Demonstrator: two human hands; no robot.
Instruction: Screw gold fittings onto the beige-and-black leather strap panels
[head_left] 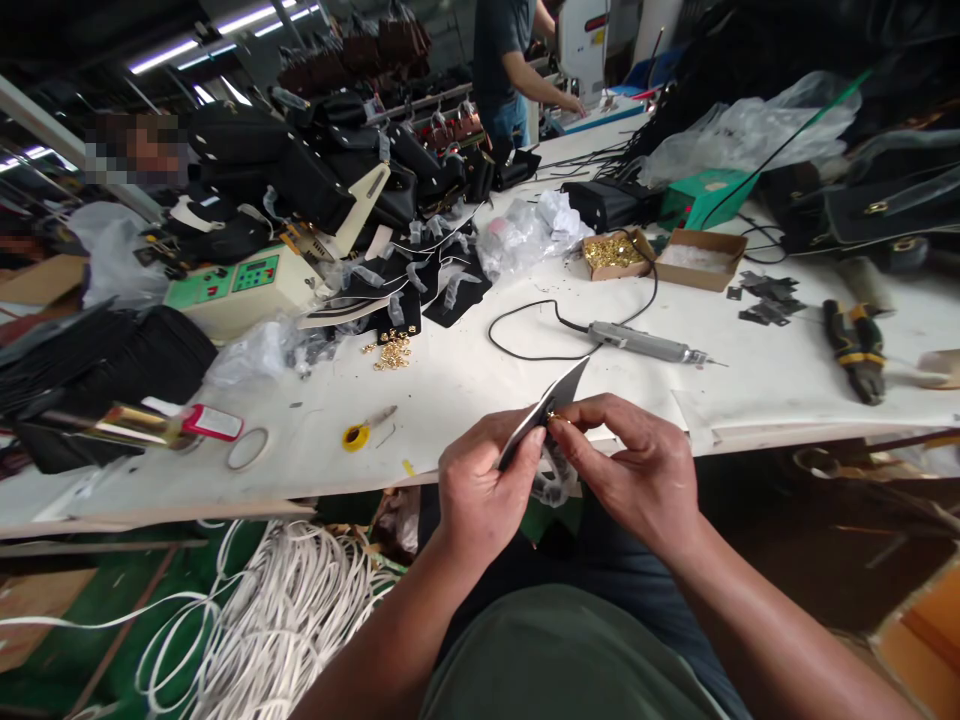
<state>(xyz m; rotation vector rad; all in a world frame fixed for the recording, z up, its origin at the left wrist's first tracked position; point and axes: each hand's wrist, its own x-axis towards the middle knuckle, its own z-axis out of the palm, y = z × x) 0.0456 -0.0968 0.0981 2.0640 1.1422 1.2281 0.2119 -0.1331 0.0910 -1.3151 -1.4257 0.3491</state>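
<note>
The panel (564, 386) is at the middle of the table's near edge, tilted, gripped between the thumb and fingers of the left hand (484, 485). The right hand (637, 465) has thumb and forefinger pinched on a small gold fitting (553, 417) against the panel; its exact seating is hidden by the fingers. Just beyond the panel lies the driver (645, 343), tip toward the right edge, its cord (491, 335) looped on the surface behind the hands. Toward the far edge stand two boxes (701, 260), the left one filled with gold pieces (615, 252); a plastic bag (532, 237) lies left of them. Black plates (766, 298) and pliers (856, 350) occupy the right side. On the left are a machine (236, 288), a gold heap (391, 352), a yellow roll (355, 437) and, near the near-left edge, a ring (247, 449) touching or just beside a red bottle (214, 421). The near edge runs close before both hands; below it, at left, white strips (277, 620) are heaped. Room for moving shows between driver and near edge, and between yellow roll and left hand; the cord and driver limit reach straight ahead.
</note>
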